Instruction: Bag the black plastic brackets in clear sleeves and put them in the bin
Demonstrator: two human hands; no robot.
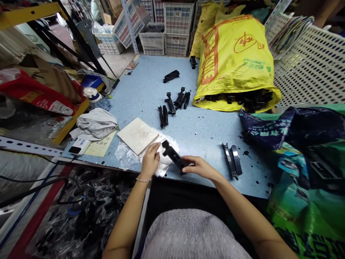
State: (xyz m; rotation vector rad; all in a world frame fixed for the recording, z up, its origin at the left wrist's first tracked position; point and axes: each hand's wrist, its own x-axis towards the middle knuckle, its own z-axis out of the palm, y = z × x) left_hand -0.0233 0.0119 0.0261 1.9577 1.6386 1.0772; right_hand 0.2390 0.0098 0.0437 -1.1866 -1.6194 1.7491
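Observation:
My right hand grips the lower end of a long black plastic part, which slants up and left over the table's front edge. My left hand is closed, fingertips together, beside the right corner of a cream square pad. What those fingers hold, if anything, is hidden. Small fine bits lie scattered on the pad. Thin clear plastic bags spread under and around it. Two curved black parts lie side by side to the right of my right hand.
Several black parts lie mid-table. A yellow sack of black parts stands at the back right, near a white perforated basket. At left are a grey cloth and a bottle. Green bags crowd the right side.

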